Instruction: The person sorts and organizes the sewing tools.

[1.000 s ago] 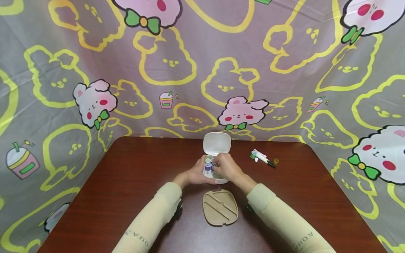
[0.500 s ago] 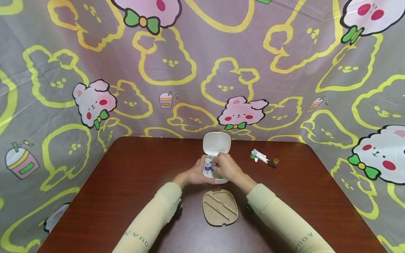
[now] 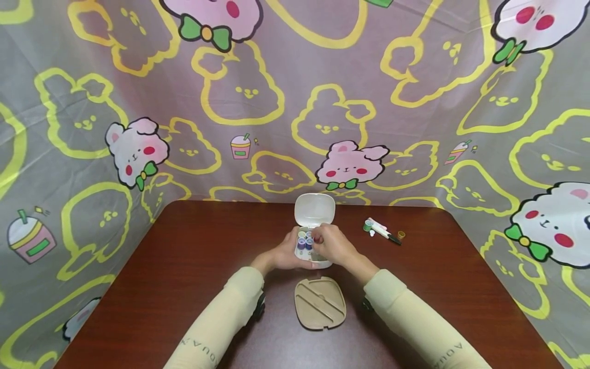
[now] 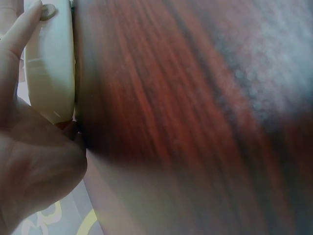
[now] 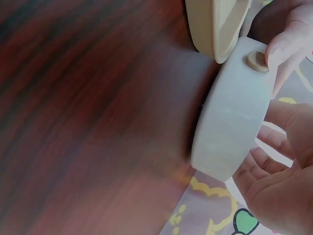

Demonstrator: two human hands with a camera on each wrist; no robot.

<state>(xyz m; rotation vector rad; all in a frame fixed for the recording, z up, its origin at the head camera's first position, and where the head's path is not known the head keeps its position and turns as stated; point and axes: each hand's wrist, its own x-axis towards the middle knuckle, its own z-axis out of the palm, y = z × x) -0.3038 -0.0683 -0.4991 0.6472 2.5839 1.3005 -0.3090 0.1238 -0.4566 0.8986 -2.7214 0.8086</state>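
Note:
A white sewing box [image 3: 314,265] stands on the table with its lid [image 3: 315,209] raised at the back. My left hand [image 3: 287,254] grips its left side, thumb along the front near a round beige button [image 4: 47,11]. Inside, on the left, several thread spools stand upright, among them a purple spool [image 3: 301,244] and a blue spool [image 3: 309,243]. My right hand [image 3: 333,243] reaches into the right half with bent fingers, just right of the blue spool. Something dark red shows at its fingertips; I cannot tell whether they pinch it.
A beige tray [image 3: 320,303] with diagonal grooves lies in front of the box. To the right on the table are a green spool [image 3: 367,225], a black-and-white pen-like tool [image 3: 386,233], small white pieces and a yellowish spool [image 3: 401,234]. A patterned cloth hangs behind the table.
My right fingers have shifted slightly right, off the blue spool, which now shows fully in its place. The left hand keeps its grip on the box.

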